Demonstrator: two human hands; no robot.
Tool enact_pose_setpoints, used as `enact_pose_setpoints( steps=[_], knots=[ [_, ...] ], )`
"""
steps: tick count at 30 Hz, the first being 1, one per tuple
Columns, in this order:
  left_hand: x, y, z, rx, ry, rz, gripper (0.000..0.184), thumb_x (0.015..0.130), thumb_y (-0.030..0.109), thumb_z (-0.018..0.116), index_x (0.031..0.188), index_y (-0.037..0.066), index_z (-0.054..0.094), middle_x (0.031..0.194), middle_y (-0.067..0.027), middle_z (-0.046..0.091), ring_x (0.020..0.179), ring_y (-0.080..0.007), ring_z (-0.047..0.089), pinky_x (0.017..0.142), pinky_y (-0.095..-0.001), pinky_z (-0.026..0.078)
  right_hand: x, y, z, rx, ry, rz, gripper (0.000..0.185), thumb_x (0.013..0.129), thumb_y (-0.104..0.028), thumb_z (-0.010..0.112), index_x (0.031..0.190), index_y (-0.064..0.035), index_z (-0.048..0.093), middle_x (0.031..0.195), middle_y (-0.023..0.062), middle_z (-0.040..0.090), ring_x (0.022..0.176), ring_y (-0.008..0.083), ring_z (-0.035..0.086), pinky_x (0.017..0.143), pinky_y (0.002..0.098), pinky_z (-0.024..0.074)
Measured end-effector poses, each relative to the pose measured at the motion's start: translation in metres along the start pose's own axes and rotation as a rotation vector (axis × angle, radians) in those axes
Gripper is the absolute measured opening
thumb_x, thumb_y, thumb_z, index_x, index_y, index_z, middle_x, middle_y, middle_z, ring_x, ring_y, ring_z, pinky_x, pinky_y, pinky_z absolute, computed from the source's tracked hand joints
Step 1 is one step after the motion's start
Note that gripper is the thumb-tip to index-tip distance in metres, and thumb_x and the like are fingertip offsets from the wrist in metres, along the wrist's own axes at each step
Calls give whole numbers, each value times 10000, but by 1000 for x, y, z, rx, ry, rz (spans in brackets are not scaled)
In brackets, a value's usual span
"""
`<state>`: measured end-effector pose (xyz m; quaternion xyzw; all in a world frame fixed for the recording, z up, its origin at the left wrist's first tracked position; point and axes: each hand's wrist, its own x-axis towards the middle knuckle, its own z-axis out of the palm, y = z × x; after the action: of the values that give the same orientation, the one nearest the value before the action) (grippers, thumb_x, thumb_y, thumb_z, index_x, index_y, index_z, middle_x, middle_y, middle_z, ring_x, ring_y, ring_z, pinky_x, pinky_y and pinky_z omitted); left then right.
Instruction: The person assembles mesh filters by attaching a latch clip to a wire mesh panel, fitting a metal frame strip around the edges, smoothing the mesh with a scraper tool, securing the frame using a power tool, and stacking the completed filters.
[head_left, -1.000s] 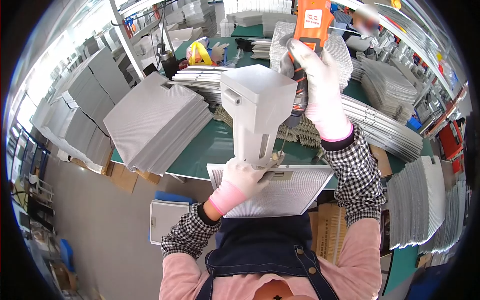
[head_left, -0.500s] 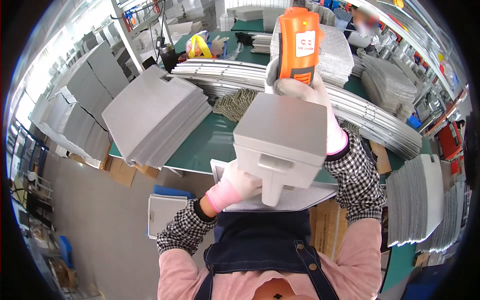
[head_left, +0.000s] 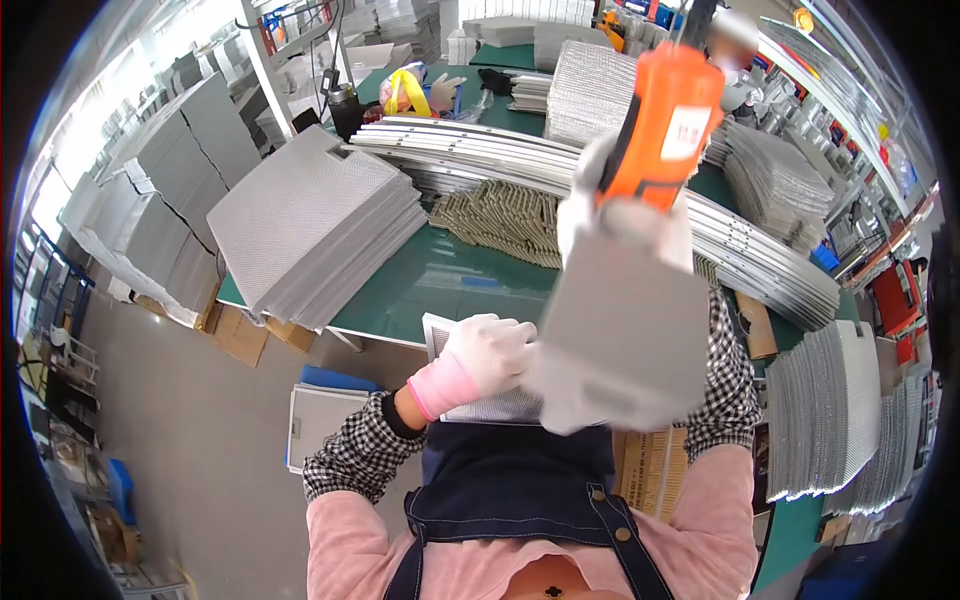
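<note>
My right hand (head_left: 675, 228), in a white glove, is closed around an orange and grey handheld power tool (head_left: 662, 130). Its large grey boxy end (head_left: 625, 340) is closest to me and blurred. At my waist, a mesh panel with a white frame (head_left: 434, 335) lies at the table's near edge, partly hidden by the tool and my left hand. My left hand (head_left: 487, 355), gloved in white with a pink cuff, is over this panel with its fingers curled together. Whatever those fingertips hold, if anything, cannot be made out beside the tool.
On the green table (head_left: 460, 265) are a stack of mesh sheets (head_left: 310, 220), a pile of small metal strips (head_left: 500, 220) and long white rails (head_left: 460, 140). More sheets (head_left: 825, 410) stand at right. A grey panel (head_left: 325, 425) is low at left. Another person (head_left: 735, 60) is behind.
The power tool and my right hand have moved right and tilted, uncovering more metal strips. My left hand has risen slightly and shows more fully beside the tool.
</note>
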<state>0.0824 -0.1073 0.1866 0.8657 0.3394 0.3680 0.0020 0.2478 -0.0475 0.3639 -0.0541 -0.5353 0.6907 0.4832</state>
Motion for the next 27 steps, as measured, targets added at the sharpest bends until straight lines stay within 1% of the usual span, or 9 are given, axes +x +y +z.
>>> enact_pose_setpoints(
  steps=[4, 7, 8, 10, 12, 13, 14, 19, 27],
  knots=[
    [11, 8, -11, 135, -53, -39, 202, 732, 263, 718, 878, 142, 649, 749, -35, 584, 671, -224, 631, 600, -370, 510, 34, -24, -16, -114, -3, -275, 135, 921, -120, 578, 985, -3, 557, 705, 45, 573, 608, 144, 562, 587, 291, 477],
    [20, 18, -21, 173, -72, -121, 239, 757, 288, 725, 921, 132, 647, 741, -47, 599, 671, -228, 638, 601, -368, 511, 55, -46, -43, -1053, -71, -826, 318, 885, -167, 638, 1116, 32, 550, 944, 74, 611, 875, 177, 600, 839, 313, 498],
    [21, 19, -20, 156, -82, -190, 252, 770, 304, 729, 928, 127, 644, 731, -50, 600, 667, -229, 639, 601, -367, 511, 57, -49, -44, -1459, 70, -1092, 242, 921, -168, 617, 1078, 5, 553, 900, 55, 582, 824, 160, 580, 793, 309, 495],
    [20, 16, -18, 156, -95, -207, 285, 789, 333, 730, 935, 109, 635, 709, -54, 599, 658, -234, 636, 604, -365, 512, 59, -44, -41, -782, -143, -646, 205, 948, -195, 581, 1025, -10, 537, 804, 21, 538, 721, 130, 540, 688, 287, 468],
    [20, 14, -17, 240, -29, -161, 302, 778, 331, 739, 927, 94, 627, 698, -58, 597, 657, -241, 634, 599, -360, 504, 50, -38, -31, -451, -45, -242, 185, 973, -217, 530, 978, -32, 520, 712, -12, 469, 636, 95, 465, 602, 261, 400],
    [19, 12, -15, 233, -29, -162, 302, 778, 331, 739, 927, 94, 627, 698, -58, 597, 657, -241, 634, 599, -360, 504, 47, -29, -18, -490, 44, -297, 190, 965, -233, 511, 928, -47, 500, 672, -17, 445, 609, 80, 433, 568, 249, 363],
    [19, 9, -12, 218, -2, -145, 298, 770, 325, 743, 906, 91, 619, 695, -61, 593, 651, -246, 629, 590, -361, 498, 44, -29, -23, -365, 5, -253, 140, 927, -161, 583, 887, -29, 555, 683, 33, 570, 626, 117, 564, 611, 278, 469],
    [14, 4, -3, 231, 87, -113, 242, 745, 279, 732, 823, 98, 592, 680, -57, 579, 632, -253, 614, 574, -367, 482, 39, -21, -28, -321, 6, -236, 125, 910, -151, 597, 940, -32, 573, 678, 34, 576, 592, 112, 558, 561, 270, 460],
    [12, 3, -1, 250, 78, -59, 154, 714, 199, 691, 797, 129, 581, 679, -28, 558, 614, -231, 602, 579, -370, 482, 30, -18, -14, -245, 66, -251, 118, 905, -130, 591, 959, -26, 584, 679, 34, 579, 563, 114, 551, 543, 265, 455]
  ],
)
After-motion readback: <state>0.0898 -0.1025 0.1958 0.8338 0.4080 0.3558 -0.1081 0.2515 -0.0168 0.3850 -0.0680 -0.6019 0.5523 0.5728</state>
